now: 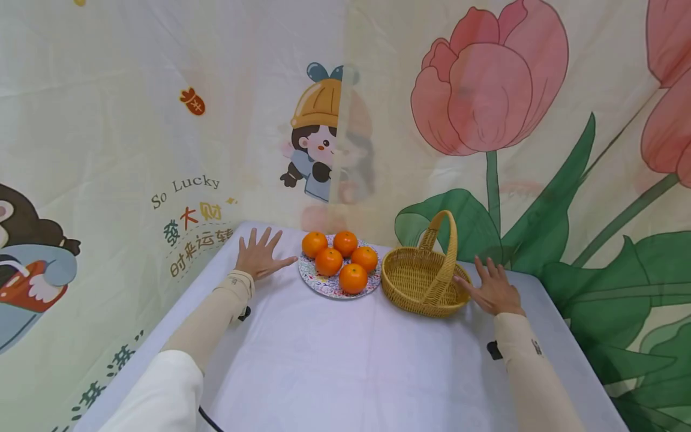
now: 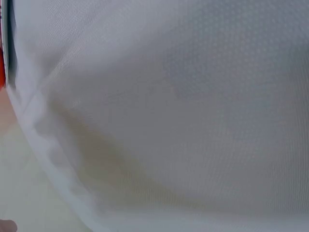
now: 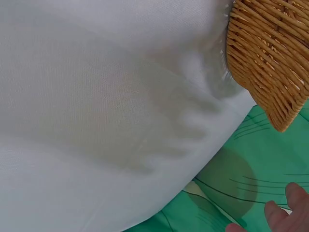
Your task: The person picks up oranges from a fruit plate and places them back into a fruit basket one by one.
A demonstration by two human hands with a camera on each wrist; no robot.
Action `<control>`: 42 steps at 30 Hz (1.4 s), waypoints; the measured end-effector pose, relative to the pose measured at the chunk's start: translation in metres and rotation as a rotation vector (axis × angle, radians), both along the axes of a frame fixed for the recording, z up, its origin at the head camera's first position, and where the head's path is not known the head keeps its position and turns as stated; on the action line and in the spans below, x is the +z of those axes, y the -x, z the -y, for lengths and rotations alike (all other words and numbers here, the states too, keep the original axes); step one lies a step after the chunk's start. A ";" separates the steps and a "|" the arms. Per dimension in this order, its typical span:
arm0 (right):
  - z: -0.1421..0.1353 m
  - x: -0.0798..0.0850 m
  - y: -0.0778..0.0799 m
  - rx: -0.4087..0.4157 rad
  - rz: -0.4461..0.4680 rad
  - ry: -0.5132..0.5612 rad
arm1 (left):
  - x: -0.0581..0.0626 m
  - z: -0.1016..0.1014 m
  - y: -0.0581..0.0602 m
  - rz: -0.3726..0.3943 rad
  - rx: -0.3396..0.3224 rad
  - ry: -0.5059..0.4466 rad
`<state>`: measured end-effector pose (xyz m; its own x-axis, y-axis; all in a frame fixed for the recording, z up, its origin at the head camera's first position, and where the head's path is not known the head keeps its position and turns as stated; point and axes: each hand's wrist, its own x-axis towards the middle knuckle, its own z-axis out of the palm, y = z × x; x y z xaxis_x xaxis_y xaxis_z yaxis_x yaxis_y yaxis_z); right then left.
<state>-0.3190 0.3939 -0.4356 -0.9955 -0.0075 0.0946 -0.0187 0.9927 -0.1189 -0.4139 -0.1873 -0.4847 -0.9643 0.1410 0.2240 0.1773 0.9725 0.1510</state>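
Several oranges [image 1: 353, 279] lie on a round plate [image 1: 320, 287] with a colourful pattern, at the far middle of the table. Just right of the plate stands a wicker basket [image 1: 412, 297] with a tall arched handle; nothing shows inside it. My left hand [image 1: 261, 255] is spread flat to the left of the plate, its thumb pointing at the plate's rim. To the right of the basket my right hand [image 1: 493, 288] is spread too, with the thumb close to the rim; whether they touch I cannot tell. Neither hand holds anything. The right wrist view shows the basket's woven side [image 3: 270, 53] and some fingertips [image 3: 275, 212].
A white cloth [image 1: 345, 366] covers the table. Printed curtains with a large tulip [image 1: 491, 84] and cartoon figures hang behind and at both sides. A black cable [image 1: 209, 419] shows by the left sleeve.
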 end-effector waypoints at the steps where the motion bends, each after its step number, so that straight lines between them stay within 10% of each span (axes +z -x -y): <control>1: 0.000 0.000 0.001 0.001 0.001 -0.001 | 0.000 0.000 0.000 0.002 -0.001 -0.001; 5: 0.001 -0.001 0.004 -0.006 0.000 0.009 | 0.001 0.002 0.003 0.011 -0.036 -0.060; 17: 0.015 -0.028 0.018 -0.232 -0.175 0.553 | -0.003 -0.017 0.018 -0.043 -0.200 -0.764; 28: 0.017 -0.052 0.023 -0.216 0.014 0.707 | -0.022 -0.041 0.038 0.080 -0.192 -0.887; 42: 0.013 -0.058 0.033 -0.214 0.008 0.713 | -0.042 -0.062 0.067 0.118 -0.192 -0.941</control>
